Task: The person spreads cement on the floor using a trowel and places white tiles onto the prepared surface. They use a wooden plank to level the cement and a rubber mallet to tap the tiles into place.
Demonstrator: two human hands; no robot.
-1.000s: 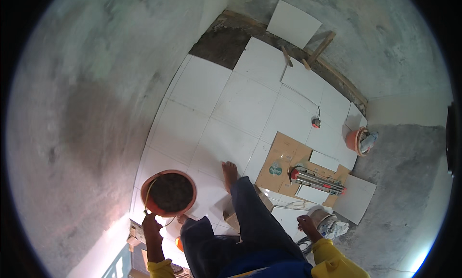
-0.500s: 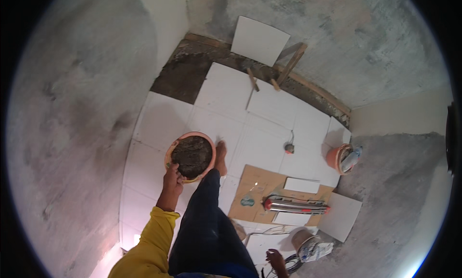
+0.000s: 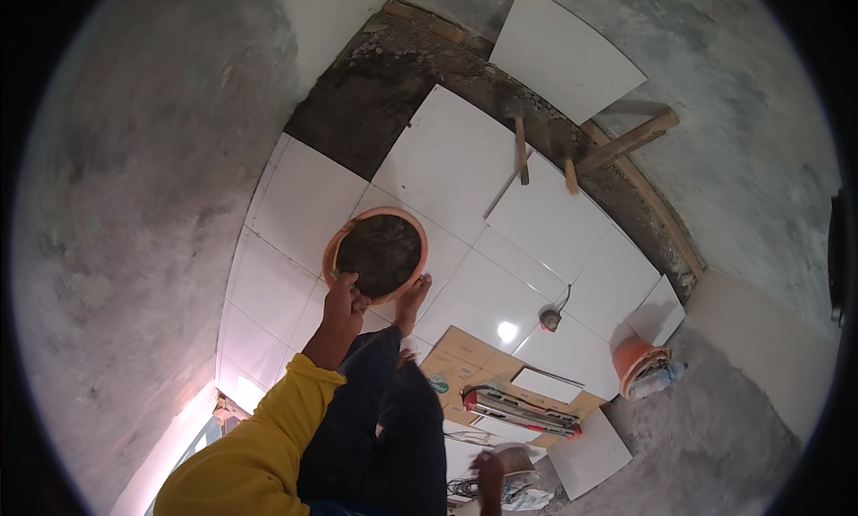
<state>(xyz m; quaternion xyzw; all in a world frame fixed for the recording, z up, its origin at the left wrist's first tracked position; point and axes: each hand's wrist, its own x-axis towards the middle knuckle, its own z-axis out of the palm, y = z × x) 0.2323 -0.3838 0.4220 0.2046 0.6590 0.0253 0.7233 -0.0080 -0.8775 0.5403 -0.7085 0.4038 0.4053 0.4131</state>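
Looked steeply down from the person's head, from the left of two side-by-side fisheye cameras. Faced past the left hand (image 3: 343, 305) toward the white tiled floor (image 3: 456, 284) and the grey wall (image 3: 728, 96) beyond. Sat near the yellow sleeve (image 3: 255, 453), well apart from the wall.

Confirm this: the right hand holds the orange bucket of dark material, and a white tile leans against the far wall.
Wrong hand: the head view shows the left hand holding the orange bucket of dark material. A white tile does lean against the far wall.
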